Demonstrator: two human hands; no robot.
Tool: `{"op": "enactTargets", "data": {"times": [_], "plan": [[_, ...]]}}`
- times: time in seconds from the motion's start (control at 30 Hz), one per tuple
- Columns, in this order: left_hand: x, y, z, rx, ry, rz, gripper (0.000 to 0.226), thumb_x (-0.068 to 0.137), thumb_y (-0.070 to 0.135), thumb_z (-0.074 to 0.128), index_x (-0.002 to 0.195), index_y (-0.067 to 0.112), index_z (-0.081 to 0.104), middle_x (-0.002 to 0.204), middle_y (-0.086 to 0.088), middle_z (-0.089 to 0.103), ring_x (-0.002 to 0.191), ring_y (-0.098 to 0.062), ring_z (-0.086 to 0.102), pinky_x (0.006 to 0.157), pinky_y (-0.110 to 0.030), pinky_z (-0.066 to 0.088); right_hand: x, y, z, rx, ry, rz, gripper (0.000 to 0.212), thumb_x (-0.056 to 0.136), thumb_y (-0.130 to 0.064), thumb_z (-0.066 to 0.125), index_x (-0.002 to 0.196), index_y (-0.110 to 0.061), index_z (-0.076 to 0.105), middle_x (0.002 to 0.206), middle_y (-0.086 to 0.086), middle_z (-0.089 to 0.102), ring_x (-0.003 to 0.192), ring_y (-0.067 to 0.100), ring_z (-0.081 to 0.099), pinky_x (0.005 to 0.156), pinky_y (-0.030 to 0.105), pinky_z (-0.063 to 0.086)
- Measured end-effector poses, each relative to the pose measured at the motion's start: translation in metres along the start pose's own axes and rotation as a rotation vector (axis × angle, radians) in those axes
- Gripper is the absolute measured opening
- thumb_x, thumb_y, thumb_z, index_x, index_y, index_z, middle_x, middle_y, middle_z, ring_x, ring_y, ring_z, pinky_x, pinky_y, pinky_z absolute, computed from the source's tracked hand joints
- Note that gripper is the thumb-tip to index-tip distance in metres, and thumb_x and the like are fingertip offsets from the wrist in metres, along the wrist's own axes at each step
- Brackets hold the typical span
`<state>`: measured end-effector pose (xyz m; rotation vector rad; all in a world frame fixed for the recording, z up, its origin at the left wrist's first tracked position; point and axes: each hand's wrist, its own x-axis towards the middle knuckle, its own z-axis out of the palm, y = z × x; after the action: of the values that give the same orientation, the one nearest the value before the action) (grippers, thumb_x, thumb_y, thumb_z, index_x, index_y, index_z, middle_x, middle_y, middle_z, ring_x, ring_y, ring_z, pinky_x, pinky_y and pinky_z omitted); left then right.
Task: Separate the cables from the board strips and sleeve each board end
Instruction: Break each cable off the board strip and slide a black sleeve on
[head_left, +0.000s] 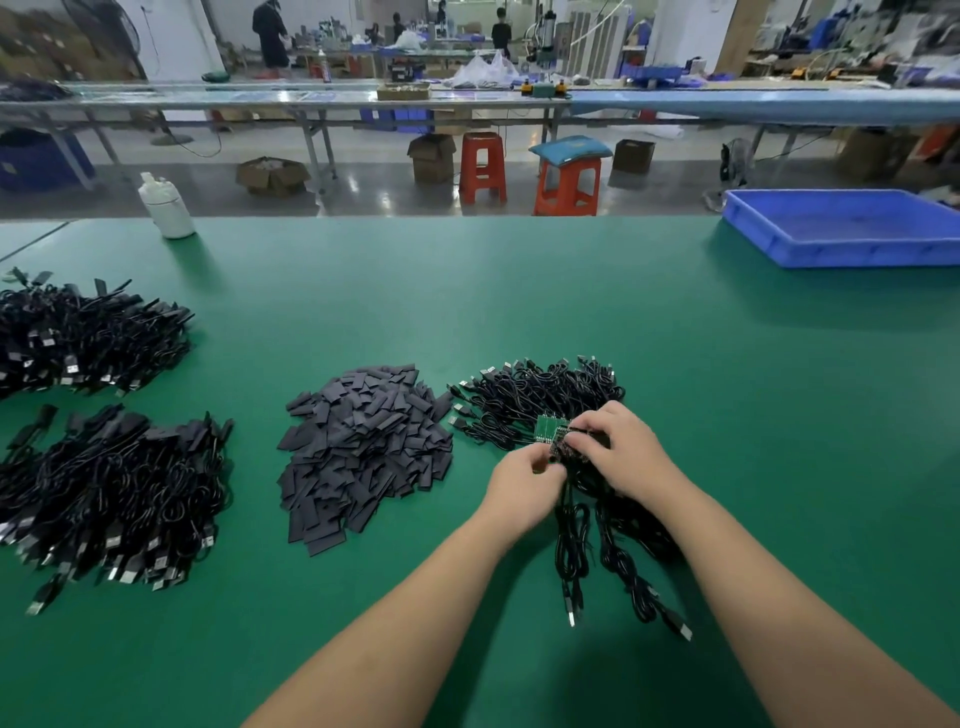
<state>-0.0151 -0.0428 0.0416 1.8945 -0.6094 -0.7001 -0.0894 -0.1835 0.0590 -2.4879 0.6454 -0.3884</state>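
A green board strip (549, 429) with black cables soldered to it sits between my hands, in front of a pile of unsorted black cables (540, 397). My left hand (524, 480) pinches the strip's near end. My right hand (618, 452) grips the strip from the right, fingers curled over it. Black cables (576, 545) hang from the strip toward me, their USB plugs lying on the green table (519, 291). A heap of flat black sleeves (363, 441) lies left of my hands.
Two piles of sleeved cables lie at the left, one far (88, 338) and one near (109, 493). A white bottle (166, 205) stands at the table's back left. A blue tray (852, 228) sits at the back right. Benches, stools and people are beyond.
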Motion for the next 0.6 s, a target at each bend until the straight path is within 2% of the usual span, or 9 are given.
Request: {"op": "enactTargets", "data": {"times": [0.03,0.1,0.17,0.27,0.5,0.6], "plan": [[0.001,0.0,-0.002,0.042,0.026,0.023,0.024,0.092,0.028,0.057,0.069,0.024,0.054,0.056,0.01,0.046,0.055,-0.011,0.04,0.056,-0.028,0.034,0.0,-0.004,-0.002,0.018,-0.018,-0.017,0.012,0.094,-0.031,0.066,0.099,-0.025,0.074,0.092,-0.006,0.053,0.087,0.014,0.054,0.076,0.03,0.038],[0.001,0.002,-0.007,0.11,0.098,0.072,0.036,0.094,0.038,0.057,0.063,0.02,0.05,0.053,0.009,0.043,0.051,-0.011,0.036,0.052,-0.029,0.03,0.0,-0.012,-0.005,-0.001,-0.033,-0.058,0.012,0.095,-0.03,0.064,0.097,-0.024,0.075,0.09,-0.007,0.056,0.085,0.014,0.056,0.075,0.031,0.04],[0.0,0.003,-0.01,0.158,0.146,0.095,0.035,0.095,0.038,0.056,0.066,0.02,0.053,0.055,0.008,0.046,0.051,-0.012,0.037,0.051,-0.03,0.031,-0.001,-0.018,-0.006,-0.066,-0.043,-0.091,0.015,0.096,-0.031,0.061,0.097,-0.024,0.075,0.092,-0.008,0.064,0.09,0.015,0.057,0.084,0.035,0.044],[-0.002,0.005,-0.01,0.249,0.203,0.074,0.042,0.096,0.041,0.055,0.057,0.027,0.048,0.051,0.007,0.047,0.048,-0.012,0.04,0.047,-0.027,0.029,-0.003,-0.027,-0.006,-0.148,-0.032,-0.108,0.02,0.098,-0.034,0.057,0.097,-0.026,0.075,0.096,-0.009,0.071,0.096,0.017,0.058,0.096,0.039,0.041],[-0.003,0.012,-0.005,0.305,0.302,0.063,0.048,0.094,0.039,0.057,0.052,0.017,0.047,0.046,0.003,0.043,0.045,-0.016,0.038,0.044,-0.028,0.026,-0.007,-0.037,0.001,-0.153,0.101,-0.044,0.026,0.098,-0.031,0.056,0.09,-0.022,0.079,0.082,-0.002,0.073,0.088,0.019,0.057,0.09,0.039,0.045],[0.0,0.009,-0.007,0.207,0.318,0.045,0.046,0.094,0.037,0.059,0.056,0.013,0.051,0.046,0.001,0.046,0.046,-0.018,0.038,0.046,-0.029,0.03,-0.005,-0.036,0.002,-0.171,0.106,-0.056,0.026,0.1,-0.031,0.055,0.092,-0.019,0.077,0.087,-0.003,0.072,0.091,0.02,0.056,0.093,0.041,0.041]]}}
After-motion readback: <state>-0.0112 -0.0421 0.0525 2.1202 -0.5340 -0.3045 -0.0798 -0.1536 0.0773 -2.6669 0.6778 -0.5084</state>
